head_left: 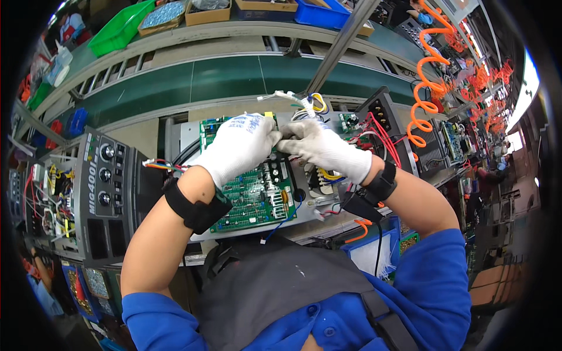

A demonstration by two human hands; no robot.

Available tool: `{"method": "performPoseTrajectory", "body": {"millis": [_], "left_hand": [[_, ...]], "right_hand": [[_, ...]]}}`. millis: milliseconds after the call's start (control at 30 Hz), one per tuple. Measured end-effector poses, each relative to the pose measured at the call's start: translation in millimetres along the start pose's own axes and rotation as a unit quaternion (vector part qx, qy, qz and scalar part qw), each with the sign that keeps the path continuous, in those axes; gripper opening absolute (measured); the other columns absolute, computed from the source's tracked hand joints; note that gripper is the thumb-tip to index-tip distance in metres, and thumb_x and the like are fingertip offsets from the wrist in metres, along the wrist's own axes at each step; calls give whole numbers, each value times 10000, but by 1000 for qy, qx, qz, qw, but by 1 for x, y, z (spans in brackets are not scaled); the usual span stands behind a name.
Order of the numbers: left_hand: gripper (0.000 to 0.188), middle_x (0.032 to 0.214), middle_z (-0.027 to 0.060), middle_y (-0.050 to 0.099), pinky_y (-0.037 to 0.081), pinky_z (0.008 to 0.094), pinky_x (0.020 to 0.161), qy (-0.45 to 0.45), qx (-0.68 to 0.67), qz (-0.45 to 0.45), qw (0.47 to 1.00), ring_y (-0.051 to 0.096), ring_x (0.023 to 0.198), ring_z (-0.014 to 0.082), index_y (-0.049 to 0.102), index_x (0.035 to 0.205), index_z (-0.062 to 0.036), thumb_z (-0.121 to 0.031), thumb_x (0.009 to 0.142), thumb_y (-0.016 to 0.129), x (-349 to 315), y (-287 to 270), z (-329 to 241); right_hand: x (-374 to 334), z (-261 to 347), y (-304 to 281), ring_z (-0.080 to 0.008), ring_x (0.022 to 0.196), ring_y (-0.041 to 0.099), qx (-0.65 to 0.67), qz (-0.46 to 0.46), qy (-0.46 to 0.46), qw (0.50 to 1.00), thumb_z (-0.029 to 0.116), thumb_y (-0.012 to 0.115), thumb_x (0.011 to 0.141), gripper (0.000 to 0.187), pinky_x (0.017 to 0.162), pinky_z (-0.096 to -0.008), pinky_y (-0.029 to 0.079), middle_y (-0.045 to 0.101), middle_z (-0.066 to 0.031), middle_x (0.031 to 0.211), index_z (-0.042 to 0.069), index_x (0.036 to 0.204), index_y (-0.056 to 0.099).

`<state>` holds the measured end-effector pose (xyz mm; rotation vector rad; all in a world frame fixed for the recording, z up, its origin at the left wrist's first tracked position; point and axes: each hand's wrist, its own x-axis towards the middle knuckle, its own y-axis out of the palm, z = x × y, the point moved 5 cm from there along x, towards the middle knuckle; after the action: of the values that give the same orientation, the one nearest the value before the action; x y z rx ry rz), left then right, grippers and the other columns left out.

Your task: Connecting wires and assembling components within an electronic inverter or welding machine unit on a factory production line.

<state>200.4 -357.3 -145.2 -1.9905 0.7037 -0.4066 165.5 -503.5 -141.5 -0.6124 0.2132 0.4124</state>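
Observation:
My left hand (243,146), in a white glove, is above the upper part of a green circuit board (249,202), its fingers pinched together. My right hand (322,146), gloved alike, meets it fingertip to fingertip near the board's upper right edge. Whatever is between the fingers is too small or hidden to make out. The board lies on a grey metal chassis plate (307,207). Just beyond my hands, a bundle of white and yellow wires (313,105) with white plugs stands up. A thin blue wire (285,221) hangs off the board's near side.
On the left stands a dark machine panel (105,193) with knobs. Red wires (383,137) run along the chassis's right side. Beyond is a green conveyor belt (228,76) with a slanted metal post (339,47). An orange coiled hose (424,88) hangs at right; a green bin (120,29) stands far left.

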Motion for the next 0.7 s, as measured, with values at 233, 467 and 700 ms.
{"method": "performPoseTrajectory", "body": {"millis": [233,467,700], "left_hand": [[296,857,182,685,532,450,755,36,-30,-7,999,679,839,361,674,952,-25,-283,993,535,-87,-2,-30],[543,1308,288,579,442,434,1029,-18,-219,183,958,561,1238,409,489,1386,41,-314,987,589,-179,116,-7],[271,788,108,637,481,353,701,-130,-406,269,864,587,729,193,665,1053,-7,-262,1000,588,-173,140,-3]], "right_hand": [[22,-13,-18,-194,759,649,-237,85,38,967,266,644,938,292,690,-362,494,673,-101,807,-12,1009,696],[51,-18,-16,-180,649,644,-339,155,30,927,255,715,856,246,622,-339,485,679,-82,698,28,940,759],[61,-12,-14,-134,599,611,-326,198,-33,924,262,758,844,231,572,-330,462,658,-46,648,34,877,770]]}}
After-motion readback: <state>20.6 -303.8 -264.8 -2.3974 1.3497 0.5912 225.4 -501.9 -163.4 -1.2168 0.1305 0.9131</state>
